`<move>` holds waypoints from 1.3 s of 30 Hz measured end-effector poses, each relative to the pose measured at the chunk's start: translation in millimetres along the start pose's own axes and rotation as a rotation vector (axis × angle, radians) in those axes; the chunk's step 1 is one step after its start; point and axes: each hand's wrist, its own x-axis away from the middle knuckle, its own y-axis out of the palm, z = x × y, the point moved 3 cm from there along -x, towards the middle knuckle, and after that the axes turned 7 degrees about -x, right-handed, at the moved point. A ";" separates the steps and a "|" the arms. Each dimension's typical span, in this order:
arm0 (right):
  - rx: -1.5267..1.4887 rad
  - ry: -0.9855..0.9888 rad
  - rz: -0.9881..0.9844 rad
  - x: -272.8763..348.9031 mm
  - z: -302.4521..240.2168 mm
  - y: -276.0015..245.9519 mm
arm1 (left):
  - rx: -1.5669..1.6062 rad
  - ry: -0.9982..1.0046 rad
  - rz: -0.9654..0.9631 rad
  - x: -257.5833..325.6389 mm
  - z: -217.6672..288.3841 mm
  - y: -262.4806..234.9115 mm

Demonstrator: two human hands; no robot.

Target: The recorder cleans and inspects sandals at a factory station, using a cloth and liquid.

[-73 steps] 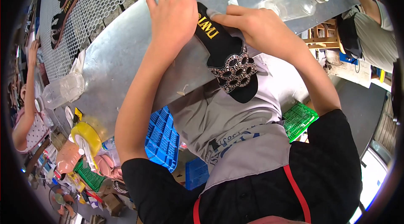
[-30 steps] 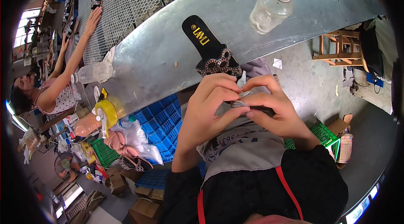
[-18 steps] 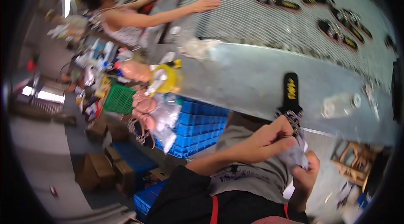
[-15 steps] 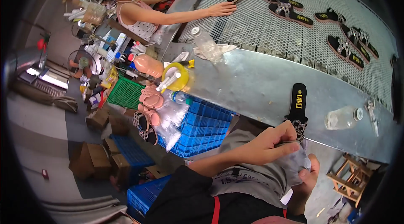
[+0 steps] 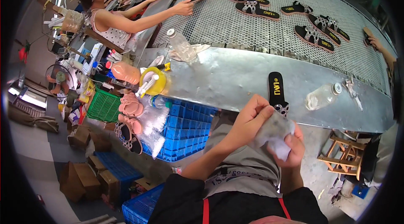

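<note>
A stained whitish cloth (image 5: 275,131) is stretched between my two hands over my lap. My left hand (image 5: 249,123) pinches its upper edge between thumb and fingers, while my right hand (image 5: 294,146) grips the other side, a loose fold hanging below. Just beyond them lies a black slide sandal (image 5: 276,89) with a glittery strap, on the metal ledge (image 5: 227,81) of the conveyor. The cloth and my left hand partly hide its strap end. Right of the sandal, a clear bottle (image 5: 323,97) with a white cap lies on its side.
Several similar sandals (image 5: 256,10) rest on the mesh conveyor (image 5: 219,26). A co-worker (image 5: 111,26) at the left reaches over it; another person's hand (image 5: 378,45) holds a sandal at the right. A yellow tape roll (image 5: 158,83), blue crate (image 5: 189,127) and wooden stool (image 5: 343,154) surround me.
My view has swung right. The cloth has come up and is spread more openly between my hands. A person's hand with a sandal has appeared at the far right.
</note>
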 end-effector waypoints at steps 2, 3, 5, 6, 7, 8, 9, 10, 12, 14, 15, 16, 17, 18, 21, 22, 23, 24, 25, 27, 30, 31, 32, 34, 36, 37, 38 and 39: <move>0.281 -0.170 0.035 -7.4 -9.6 -6.2 | 0.025 -0.009 0.031 0.8 -10.7 9.2; 0.556 -0.331 0.065 -11.9 -18.2 -7.1 | 0.029 -0.006 0.025 0.6 -11.0 12.9; 1.017 -0.455 0.109 -25.3 -28.8 6.6 | 0.077 0.036 0.030 1.4 -8.5 18.7; 1.081 -0.656 -0.021 -34.9 -28.3 21.2 | 0.083 0.038 0.036 2.0 -8.4 18.8; 1.135 -0.858 -0.156 -41.0 -28.8 31.0 | 0.097 -0.026 -0.019 1.2 -9.9 18.1; 1.021 -0.761 -0.265 -51.7 -24.7 26.1 | 0.114 -0.086 -0.072 -0.3 -11.2 13.9; 1.028 -0.766 -0.265 -54.1 -22.4 21.8 | 0.118 -0.081 -0.079 -8.4 -10.2 1.2; 0.649 -0.613 -0.260 -57.2 -19.5 14.6 | -0.054 0.004 -0.251 -21.3 -7.7 -15.5; 0.122 -0.378 -0.286 -57.2 -16.8 17.6 | -0.118 0.144 -0.368 -57.1 -7.1 -55.3; 0.121 -0.313 -0.195 -45.9 -25.2 16.5 | -0.007 0.163 -0.154 -107.5 -1.0 -90.0; 0.110 -0.235 -0.116 -41.7 -23.8 12.7 | -0.018 0.135 0.035 -127.8 3.5 -107.8; 0.076 -0.204 -0.108 -39.0 -19.4 8.8 | -0.016 0.114 0.153 -148.6 1.3 -126.5; 0.076 -0.205 -0.114 -35.2 -17.5 5.4 | -0.010 0.092 0.270 -165.1 -2.6 -142.3; 0.109 -0.143 -0.085 -31.7 -15.3 0.2 | -0.012 0.099 0.269 -175.7 0.5 -148.1; 0.179 -0.090 -0.046 -20.1 -13.6 -7.6 | 0.001 0.123 0.453 -187.3 7.2 -157.1; 0.201 -0.079 -0.015 -16.3 -13.8 -10.3 | 0.117 0.157 0.476 -185.4 6.7 -156.3; 0.222 -0.067 0.020 -12.2 -14.1 -14.0 | 0.232 0.186 0.495 -181.4 6.1 -152.6; 0.201 -0.071 0.015 -9.9 -15.1 -19.0 | 0.296 0.219 0.488 -175.9 4.9 -148.0; 0.200 -0.073 0.020 -8.6 -17.7 -21.1 | 0.297 0.214 0.484 -169.1 2.2 -142.2; 0.226 -0.062 0.031 -3.6 -19.8 -24.4 | 0.576 0.266 0.471 -147.4 -2.8 -129.8; 0.217 -0.050 0.051 -0.7 -22.4 -31.1 | 0.613 0.236 0.432 -124.4 -18.1 -110.7; 0.216 -0.046 0.056 -0.4 -22.4 -33.4 | 0.622 0.215 0.403 -119.8 -23.9 -106.1; 0.245 -0.031 0.054 -0.2 -21.1 -35.8 | 0.595 0.180 0.408 -115.5 -28.2 -101.7; 0.273 -0.017 0.058 -1.3 -20.1 -38.8 | 0.518 0.145 0.414 -118.4 -31.2 -99.3; 0.270 0.023 0.036 -3.0 -19.3 -37.9 | 0.443 0.114 0.421 -123.9 -34.3 -99.2; 0.272 0.022 0.040 -2.3 -19.3 -39.2 | 0.375 0.076 0.401 -131.6 -38.5 -101.5; 0.274 0.020 0.050 -2.3 -20.1 -41.5 | 0.309 0.041 0.377 -143.3 -42.6 -102.5; 0.274 0.021 0.050 -3.6 -20.5 -42.9 | 0.309 0.049 0.376 -155.6 -44.2 -106.5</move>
